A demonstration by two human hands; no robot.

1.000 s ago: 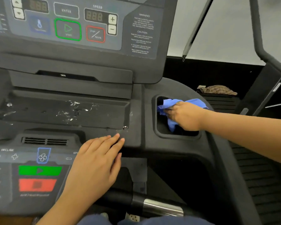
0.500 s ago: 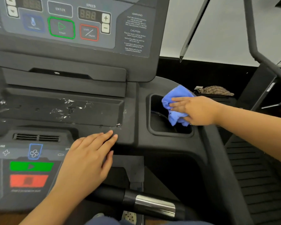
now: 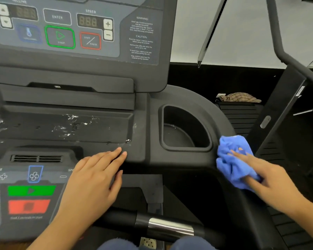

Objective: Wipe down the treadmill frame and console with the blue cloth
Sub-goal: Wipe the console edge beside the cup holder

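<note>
The crumpled blue cloth [image 3: 231, 159] lies on the black treadmill frame [image 3: 193, 159], on its right rim just outside the cup holder [image 3: 184, 129]. My right hand [image 3: 271, 179] presses on the cloth with fingers stretched over it. My left hand [image 3: 96, 179] rests flat, fingers together, on the console's lower ledge beside the fan button. The upper console panel [image 3: 76, 31] with start and stop buttons fills the top left. Wet smears glisten in the shallow tray [image 3: 67, 127].
A handlebar with a chrome sensor band [image 3: 170, 227] runs across the bottom. Right of the frame lies another treadmill's belt [image 3: 287, 230]. A tan patterned item [image 3: 242, 97] sits at the back. A dark upright bar [image 3: 278, 42] rises at top right.
My right hand has pulled the cloth out of the cup holder and slid it down and right onto the frame's rim. The left hand has stayed in place.
</note>
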